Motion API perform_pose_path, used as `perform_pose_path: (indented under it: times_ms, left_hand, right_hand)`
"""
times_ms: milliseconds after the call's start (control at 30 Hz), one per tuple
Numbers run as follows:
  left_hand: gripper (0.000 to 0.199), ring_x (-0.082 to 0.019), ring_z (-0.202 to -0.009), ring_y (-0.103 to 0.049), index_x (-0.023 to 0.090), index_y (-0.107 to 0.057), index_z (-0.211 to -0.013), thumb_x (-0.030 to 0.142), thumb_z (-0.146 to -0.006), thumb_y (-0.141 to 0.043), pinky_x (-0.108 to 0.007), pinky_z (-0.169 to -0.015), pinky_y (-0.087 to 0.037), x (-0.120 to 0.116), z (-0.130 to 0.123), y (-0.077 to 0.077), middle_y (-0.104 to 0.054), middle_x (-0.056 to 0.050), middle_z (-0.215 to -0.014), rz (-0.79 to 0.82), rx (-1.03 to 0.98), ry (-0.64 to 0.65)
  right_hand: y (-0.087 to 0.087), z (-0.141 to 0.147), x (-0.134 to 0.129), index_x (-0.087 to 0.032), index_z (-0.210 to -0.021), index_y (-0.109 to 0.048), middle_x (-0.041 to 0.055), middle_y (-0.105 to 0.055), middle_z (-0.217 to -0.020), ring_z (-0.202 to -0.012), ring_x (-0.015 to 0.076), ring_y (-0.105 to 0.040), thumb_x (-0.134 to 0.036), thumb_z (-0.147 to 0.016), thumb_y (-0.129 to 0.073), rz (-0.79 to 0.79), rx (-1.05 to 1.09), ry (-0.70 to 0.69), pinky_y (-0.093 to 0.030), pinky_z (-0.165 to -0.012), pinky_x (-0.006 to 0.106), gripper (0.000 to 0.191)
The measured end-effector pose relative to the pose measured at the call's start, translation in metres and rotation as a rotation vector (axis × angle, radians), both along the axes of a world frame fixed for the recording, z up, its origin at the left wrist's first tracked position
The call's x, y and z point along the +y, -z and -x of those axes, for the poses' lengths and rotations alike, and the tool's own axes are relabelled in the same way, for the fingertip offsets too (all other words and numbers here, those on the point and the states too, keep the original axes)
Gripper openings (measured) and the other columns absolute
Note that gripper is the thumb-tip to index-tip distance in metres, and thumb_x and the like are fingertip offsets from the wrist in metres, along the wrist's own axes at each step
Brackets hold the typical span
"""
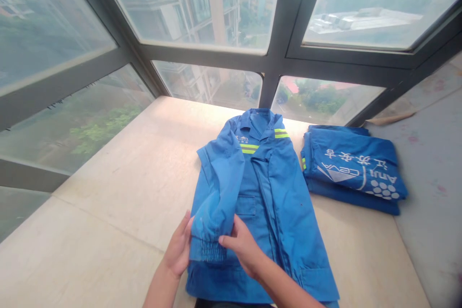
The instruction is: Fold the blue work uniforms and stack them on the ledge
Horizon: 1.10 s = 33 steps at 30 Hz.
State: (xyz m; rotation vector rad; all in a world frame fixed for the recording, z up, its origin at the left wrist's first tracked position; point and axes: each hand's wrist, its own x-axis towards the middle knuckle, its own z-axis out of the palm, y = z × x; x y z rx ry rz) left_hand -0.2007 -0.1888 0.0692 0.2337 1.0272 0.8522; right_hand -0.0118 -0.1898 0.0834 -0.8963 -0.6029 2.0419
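Observation:
A blue work jacket lies front up on the pale ledge, its collar pointing toward the window. Yellow-green and grey reflective stripes cross its chest and upper sleeve. One jacket sleeve is folded down over the front, with its gathered elastic cuff near me. At the cuff's left edge, my left hand grips the fabric, its fingertips partly hidden behind it. My right hand pinches the cuff's right side, thumb on top and the other fingers partly out of sight. The other sleeve lies straight along the jacket's right side.
Folded blue garments with white printing are stacked to the right, beside a pale wall. The ledge meets grey-framed windows at the back and left. Dark fabric shows at the bottom edge.

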Motion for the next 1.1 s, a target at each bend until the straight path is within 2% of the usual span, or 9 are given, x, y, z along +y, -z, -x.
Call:
perform_pose_path:
  times_ms: [100,233,367,500,600,733,800,933,1100]
  left_hand:
    - [0.051,-0.032,-0.114,-0.067,0.018,-0.068,-0.119,0.04,-0.074,-0.08,-0.043,-0.099,-0.054,-0.01,-0.001,-0.027,-0.074,-0.01,-0.118,-0.053,0.246,0.003]
    - [0.059,-0.033,-0.114,-0.067,0.018,-0.068,-0.119,0.041,-0.068,-0.085,-0.042,-0.098,-0.055,-0.021,0.002,-0.038,-0.073,-0.01,-0.118,-0.182,0.502,-0.082]
    - [0.06,-0.033,-0.115,-0.066,0.017,-0.069,-0.115,0.051,-0.067,-0.082,-0.043,-0.101,-0.053,-0.035,0.011,-0.007,-0.074,-0.01,-0.117,-0.194,0.678,-0.173]
    - [0.057,-0.034,-0.107,-0.069,0.016,-0.07,-0.104,0.06,-0.067,-0.076,-0.043,-0.095,-0.055,-0.048,0.018,0.037,-0.076,-0.012,-0.109,-0.086,0.796,0.112]
    - [0.055,-0.033,-0.106,-0.07,0.018,-0.069,-0.1,0.066,-0.075,-0.063,-0.042,-0.094,-0.055,-0.047,0.026,0.052,-0.076,-0.012,-0.106,-0.169,0.956,0.277]
    - [0.055,-0.036,-0.1,-0.07,0.015,-0.064,-0.114,0.06,-0.088,-0.047,-0.048,-0.087,-0.054,-0.02,0.034,0.043,-0.074,-0.015,-0.102,-0.105,1.41,0.564]
    - [0.058,-0.037,-0.107,-0.067,0.012,-0.056,-0.131,0.053,-0.092,-0.043,-0.049,-0.089,-0.052,0.003,0.027,0.036,-0.069,-0.02,-0.116,-0.165,1.698,0.52]
    - [0.049,-0.035,-0.127,-0.055,0.008,-0.055,-0.134,0.034,-0.093,-0.045,-0.047,-0.104,-0.044,0.055,-0.011,0.034,-0.057,-0.023,-0.138,-0.648,2.011,0.314]
    - [0.043,-0.031,-0.131,-0.053,0.01,-0.063,-0.128,0.02,-0.095,-0.038,-0.051,-0.115,-0.032,0.094,-0.037,0.071,-0.06,-0.019,-0.137,-0.831,2.01,0.296]
  right_hand:
    - [0.014,-0.007,-0.011,-0.018,-0.123,-0.065,0.0091,-0.071,-0.12,-0.114,0.0314,-0.063,-0.057,-0.073,-0.077,0.143,-0.116,-0.103,-0.048,-0.1,0.048,0.064]
    - [0.014,-0.005,-0.013,-0.017,-0.113,-0.071,0.0097,-0.072,-0.116,-0.114,0.0315,-0.064,-0.061,-0.073,-0.077,0.037,-0.172,0.046,-0.047,-0.102,0.046,0.06]
    - [0.03,0.006,-0.02,-0.017,-0.112,-0.07,0.0098,-0.074,-0.112,-0.104,0.0299,-0.068,-0.055,-0.073,-0.077,0.053,-0.17,0.024,-0.053,-0.094,0.044,0.055]
    - [0.065,0.006,-0.031,-0.015,-0.106,-0.067,0.0091,-0.074,-0.096,-0.085,0.0275,-0.071,-0.045,-0.071,-0.073,0.19,-0.336,-0.193,-0.057,-0.07,0.039,0.047]
    - [0.083,-0.006,-0.03,-0.016,-0.1,-0.064,0.0056,-0.071,-0.083,-0.074,0.0232,-0.07,-0.041,-0.074,-0.066,0.145,-0.427,-0.3,-0.056,-0.064,0.033,0.037]
    - [0.095,-0.031,-0.01,-0.017,-0.092,-0.063,0.0039,-0.067,-0.074,-0.063,0.0195,-0.067,-0.043,-0.076,-0.059,0.067,-0.605,-0.3,-0.053,-0.058,0.03,0.031]
    - [0.101,-0.044,0.004,-0.017,-0.092,-0.064,0.0058,-0.069,-0.08,-0.067,0.0193,-0.067,-0.043,-0.077,-0.057,0.0,-0.693,-0.212,-0.053,-0.06,0.03,0.03]
    - [0.11,-0.063,0.038,-0.019,-0.098,-0.066,0.0082,-0.072,-0.094,-0.082,0.0216,-0.07,-0.046,-0.08,-0.055,-0.127,-0.764,-0.048,-0.056,-0.071,0.032,0.034]
    - [0.106,-0.064,0.103,-0.02,-0.109,-0.067,0.01,-0.072,-0.107,-0.094,0.0232,-0.07,-0.047,-0.084,-0.055,-0.313,-0.981,0.041,-0.055,-0.083,0.034,0.038]
